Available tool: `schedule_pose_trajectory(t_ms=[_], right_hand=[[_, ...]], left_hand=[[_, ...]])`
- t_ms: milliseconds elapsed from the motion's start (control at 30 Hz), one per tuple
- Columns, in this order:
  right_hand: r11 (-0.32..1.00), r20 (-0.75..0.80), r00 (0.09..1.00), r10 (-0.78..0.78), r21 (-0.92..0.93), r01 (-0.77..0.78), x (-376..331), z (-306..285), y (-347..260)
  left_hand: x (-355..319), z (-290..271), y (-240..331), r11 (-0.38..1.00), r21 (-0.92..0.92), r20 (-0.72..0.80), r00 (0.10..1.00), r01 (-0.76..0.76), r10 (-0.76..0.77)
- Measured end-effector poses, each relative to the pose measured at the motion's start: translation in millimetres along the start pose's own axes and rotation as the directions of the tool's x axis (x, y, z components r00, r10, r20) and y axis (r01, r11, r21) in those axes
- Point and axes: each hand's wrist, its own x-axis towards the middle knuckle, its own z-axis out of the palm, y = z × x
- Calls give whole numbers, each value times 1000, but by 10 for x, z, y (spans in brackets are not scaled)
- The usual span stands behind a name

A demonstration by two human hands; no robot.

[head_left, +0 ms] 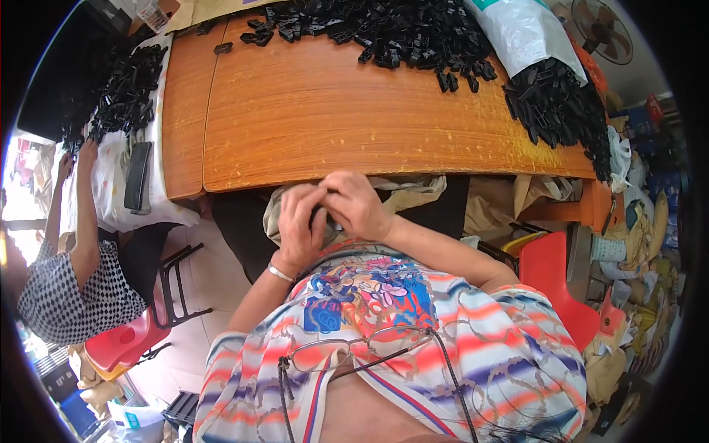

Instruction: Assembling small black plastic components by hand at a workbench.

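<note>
My left hand [298, 223] and my right hand [359, 208] meet just in front of the table's near edge, above my lap. The fingers of both are bent and pressed together; whatever lies between them is hidden, with only a dark spot showing. Under the hands, a crumpled tan bag [410, 198] rests in my lap. Across the wooden table [354, 111], a heap of small black plastic parts [399, 33] covers the far side. More black pieces [554, 103] spill from a white sack [528, 37] at the far right.
On the left, another person [81, 288] works at a cloth-covered table with black parts [129, 92] and a long black case [138, 176]. A red chair [550, 280] stands at my right, near piled bags and papers [635, 280]. A fan [602, 31] is at the far right.
</note>
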Motion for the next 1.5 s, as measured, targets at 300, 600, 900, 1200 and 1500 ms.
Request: schedule_pose_trajectory(t_ms=[300, 600, 900, 1200, 1500], right_hand=[[699, 515, 502, 695, -321, -638, -775, 105, 410], [442, 434, 190, 881, -607, -661, -604, 7, 981], [482, 438, 265, 859, -520, -705, -625, -21, 849], [840, 623, 570, 535, -463, -283, -944, 237, 335], [729, 550, 479, 684, -519, -445, -641, 449, 1076]], left_hand=[[-328, 325, -228, 921, 335, 681, 625, 198, -381], [-488, 396, -778, 872, 317, 561, 667, 374, -490], [-432, 512, -882, 840, 500, 427, 784, 209, -450], [-750, 585, -408, 897, 415, 669, 618, 152, -414], [-645, 497, -342, 956, 285, 919, 264, 64, -291]])
